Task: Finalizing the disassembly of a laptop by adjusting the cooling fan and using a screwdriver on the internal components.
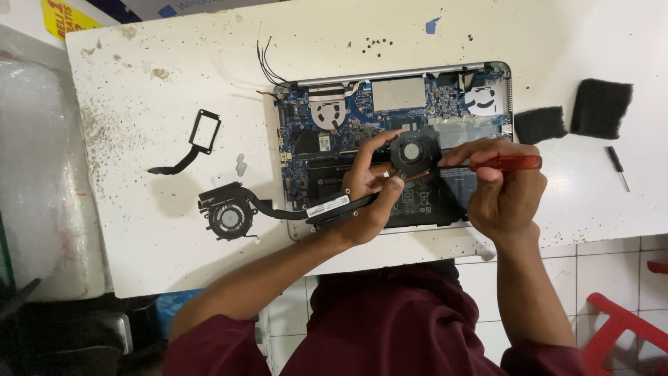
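I am looking down over my maroon sleeves at the near edge of the white bench (174,257), where an opened laptop (393,104) is lying with its circuit board showing. My left hand (369,198) is curling around a small black fan (414,153), pinching it between thumb and fingers just above the laptop's near half. My right hand (504,191) is closing around a red-handled screwdriver (504,164), whose tip is pointing toward the fan; I cannot tell whether the tip is touching it. To the left of my left wrist, a second fan with a heat pipe (233,212) is resting on the bench, its pipe running up to the laptop's near left corner. Further out on the left, a black bracket (198,139) is lying flat. Toward the right edge, two dark foam pads (602,104) and a small black screwdriver (616,163) are sitting well apart from the laptop.
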